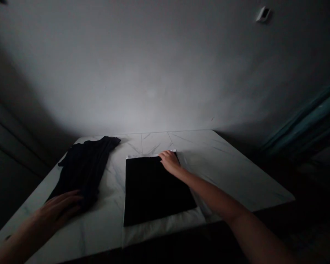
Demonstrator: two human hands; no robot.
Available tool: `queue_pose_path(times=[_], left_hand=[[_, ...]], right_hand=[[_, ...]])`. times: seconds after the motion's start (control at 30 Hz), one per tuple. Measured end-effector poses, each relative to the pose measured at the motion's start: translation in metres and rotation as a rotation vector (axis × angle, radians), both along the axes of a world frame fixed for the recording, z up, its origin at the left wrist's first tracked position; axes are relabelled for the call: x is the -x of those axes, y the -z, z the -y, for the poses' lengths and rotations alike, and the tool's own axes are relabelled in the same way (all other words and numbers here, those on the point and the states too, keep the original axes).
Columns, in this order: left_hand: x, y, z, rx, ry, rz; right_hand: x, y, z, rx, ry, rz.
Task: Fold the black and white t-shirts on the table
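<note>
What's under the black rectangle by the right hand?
Pale material shows past its near, right and far edges. The black rectangle covers the middle, so what lies there cannot be seen. The right hand also hides part of the far edge.

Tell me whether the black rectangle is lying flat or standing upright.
Flat: the black rectangle lies on white cloth, which shows past its near edge.
</note>
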State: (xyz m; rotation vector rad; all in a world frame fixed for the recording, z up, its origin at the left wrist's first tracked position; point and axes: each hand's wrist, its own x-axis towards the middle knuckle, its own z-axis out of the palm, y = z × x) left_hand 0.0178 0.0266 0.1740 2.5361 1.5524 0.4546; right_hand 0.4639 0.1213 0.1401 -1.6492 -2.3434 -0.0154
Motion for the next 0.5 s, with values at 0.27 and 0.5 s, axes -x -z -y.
queue_pose_path(times=[0.27, 0.5], left_hand=[[-0.198, 0.03, -0.135, -0.002, 0.247, 0.061], [-0.222, 0.028, -0.14, 0.408, 0.373, 0.112]], right_hand=[[-0.057, 0.015, -0.006, -0.128, -0.038, -0.164], [-0.067, -0.037, 0.039, -0.153, -0.206, -0.746]])
